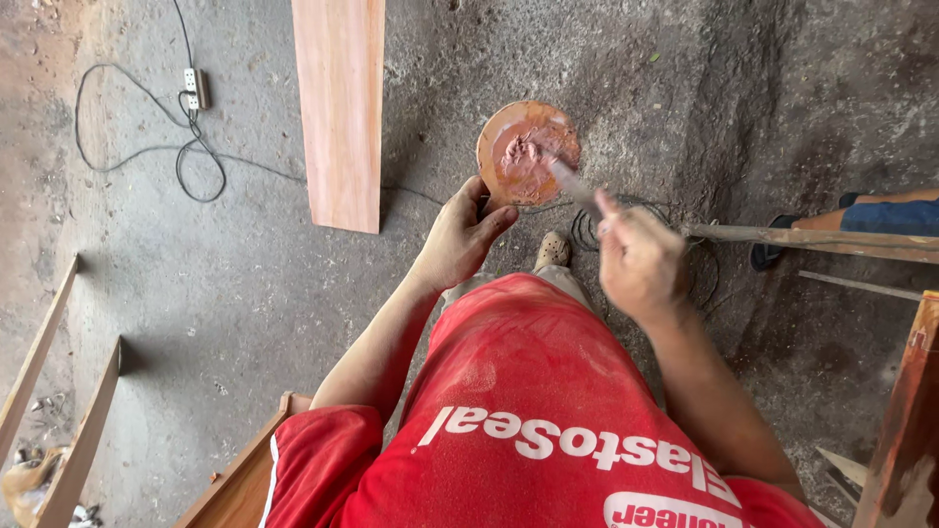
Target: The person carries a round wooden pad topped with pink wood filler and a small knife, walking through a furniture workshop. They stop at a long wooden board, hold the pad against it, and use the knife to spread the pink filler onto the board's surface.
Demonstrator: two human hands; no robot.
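**Mixing putty over a rough concrete floor**

Left hand (460,235) is clamped on the near edge of a round lid (528,152) smeared with pinkish paste, held up over the floor (245,284). Right hand (638,262) pinches a putty knife (572,184), blade tip in the paste. 1 reddish plank (340,108) lies just left of the lid, with a power strip (197,88) farther left.

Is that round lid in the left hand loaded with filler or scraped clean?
Loaded. The round lid, held by the left hand, carries a pinkish paste mound that the right hand's putty knife touches.
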